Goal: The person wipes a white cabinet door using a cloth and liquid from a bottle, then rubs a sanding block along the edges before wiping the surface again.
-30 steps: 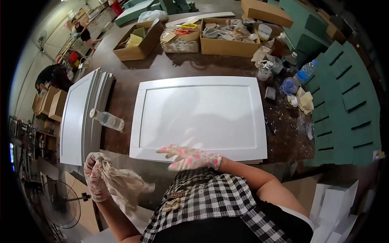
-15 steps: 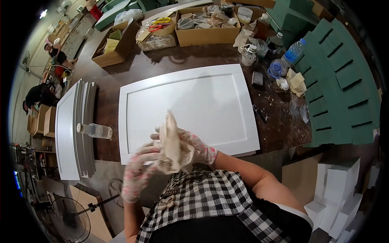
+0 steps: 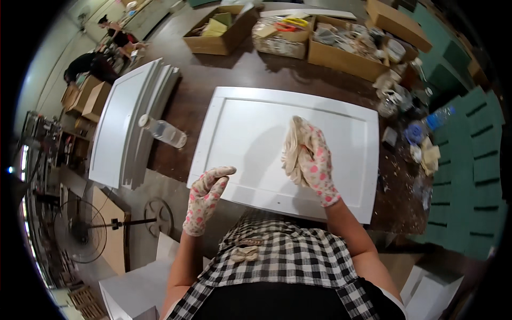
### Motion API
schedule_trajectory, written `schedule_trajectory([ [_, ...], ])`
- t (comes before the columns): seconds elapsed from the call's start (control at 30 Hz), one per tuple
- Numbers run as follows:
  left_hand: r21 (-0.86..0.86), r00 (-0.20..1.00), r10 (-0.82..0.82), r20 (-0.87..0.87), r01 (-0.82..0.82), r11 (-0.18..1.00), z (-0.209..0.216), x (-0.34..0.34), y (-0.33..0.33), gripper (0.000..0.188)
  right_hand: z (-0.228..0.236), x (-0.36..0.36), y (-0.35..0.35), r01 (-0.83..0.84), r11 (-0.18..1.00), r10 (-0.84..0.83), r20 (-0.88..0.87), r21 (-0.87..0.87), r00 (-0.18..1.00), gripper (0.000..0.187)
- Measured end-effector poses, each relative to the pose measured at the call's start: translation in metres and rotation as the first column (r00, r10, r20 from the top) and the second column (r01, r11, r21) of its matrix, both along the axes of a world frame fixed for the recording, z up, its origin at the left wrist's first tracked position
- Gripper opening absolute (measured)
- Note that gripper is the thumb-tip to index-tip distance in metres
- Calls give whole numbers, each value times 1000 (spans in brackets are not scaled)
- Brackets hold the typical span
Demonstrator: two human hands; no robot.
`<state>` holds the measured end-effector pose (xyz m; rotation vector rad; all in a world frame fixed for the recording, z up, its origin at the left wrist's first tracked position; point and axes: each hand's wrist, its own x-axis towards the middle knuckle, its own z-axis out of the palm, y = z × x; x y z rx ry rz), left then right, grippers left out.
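A white framed panel [image 3: 250, 160] lies flat on the dark table. Over its right half, my right hand [image 3: 320, 165], in a white glove with pink flowers, is closed on a bunched cream cloth [image 3: 293, 152]. My left hand [image 3: 205, 200], gloved alike, is near the panel's front left corner. Its fingers point right, loosely bent, with the thumb a little apart and nothing visible between them. A clear plastic bottle [image 3: 165, 133] with a white cap lies on its side, between the panel and a stack of white panels [image 3: 125, 117].
Along the far edge are open cardboard boxes [image 3: 346, 56] and a wrapped bundle [image 3: 280, 42] with scissors. Bottles and a blue-purple container [image 3: 415, 132] crowd the right side, beside green slotted sheets [image 3: 469, 160]. A fan [image 3: 80, 234] stands at left; people [image 3: 90, 66] are farther off.
My hands have parted: the right moved right and forward with the cloth, while the left drew away from it. The view has shifted, so the table things appear elsewhere.
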<state>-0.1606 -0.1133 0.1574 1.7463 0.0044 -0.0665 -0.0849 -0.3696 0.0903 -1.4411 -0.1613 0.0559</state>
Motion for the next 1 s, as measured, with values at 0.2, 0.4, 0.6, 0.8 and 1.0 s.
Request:
schedule_trajectory([
  [0.2,-235,962,274,-11,-269,934,-39,11,74,21,-4,1,27,-39,497,408,194,-867,892,62],
  [0.4,-374,820,568,-69,-549,748,-105,39,173,40,-17,-6,62,59,222,392,145,-973,908,53],
  [0.6,-75,885,403,233,-397,915,-148,105,203,94,-36,28,76,262,221,212,308,-940,927,32],
  [0.8,-62,901,420,108,-416,907,-165,139,238,77,-18,43,118,163,943,-215,-159,-289,963,30],
  [1.0,411,955,3,297,-130,902,-71,124,200,69,21,68,151,27,999,-35,-330,-27,943,22],
])
